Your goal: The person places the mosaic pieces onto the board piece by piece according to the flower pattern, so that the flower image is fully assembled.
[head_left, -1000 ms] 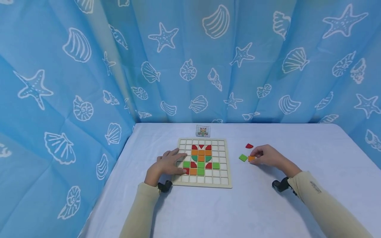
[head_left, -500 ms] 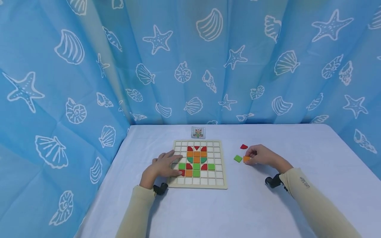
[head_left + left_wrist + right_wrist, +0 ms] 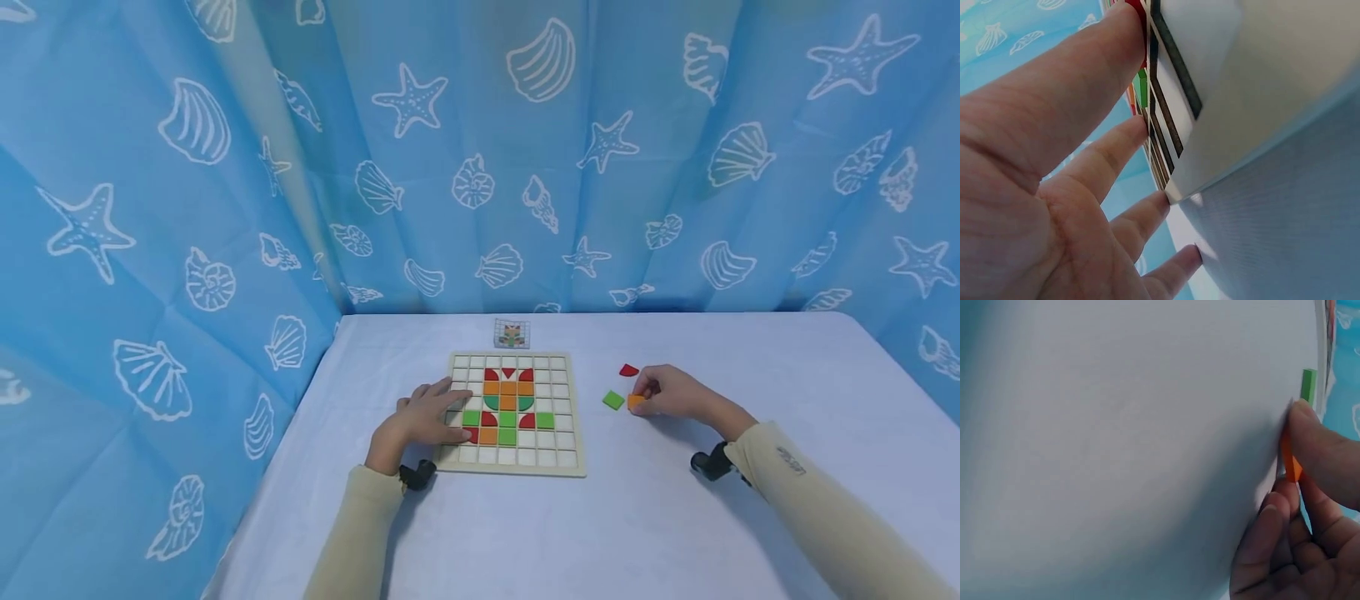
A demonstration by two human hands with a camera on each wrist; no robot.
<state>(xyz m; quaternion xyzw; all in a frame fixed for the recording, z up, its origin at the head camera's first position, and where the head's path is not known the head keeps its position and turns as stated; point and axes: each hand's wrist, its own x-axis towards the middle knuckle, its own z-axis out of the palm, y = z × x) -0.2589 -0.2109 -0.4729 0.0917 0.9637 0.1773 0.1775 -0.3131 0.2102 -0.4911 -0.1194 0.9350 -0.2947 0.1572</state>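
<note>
My left hand (image 3: 426,417) rests with fingers spread on the left side of a pale gridded board (image 3: 510,472). In the left wrist view its thumb touches a red tile (image 3: 1141,31) and other fingertips lie along the board's edge (image 3: 1185,187). Colored tiles fill part of the grid, among them an orange tile (image 3: 487,436) and a green tile (image 3: 545,421). Right of the board, my right hand (image 3: 671,393) pinches an orange square tile (image 3: 635,402) between thumb and fingers, low at the tabletop. The right wrist view shows this orange tile (image 3: 1290,456) edge-on.
A loose green square tile (image 3: 613,400) and a red quarter-round tile (image 3: 628,370) lie beside the right hand. Behind the board stands a small pattern card (image 3: 512,333). A blue seashell curtain (image 3: 480,125) borders the white-covered table (image 3: 600,533) at the back and left.
The head view shifts slightly and comes back. Both hands keep their places, the left on the board and the right at the orange tile.
</note>
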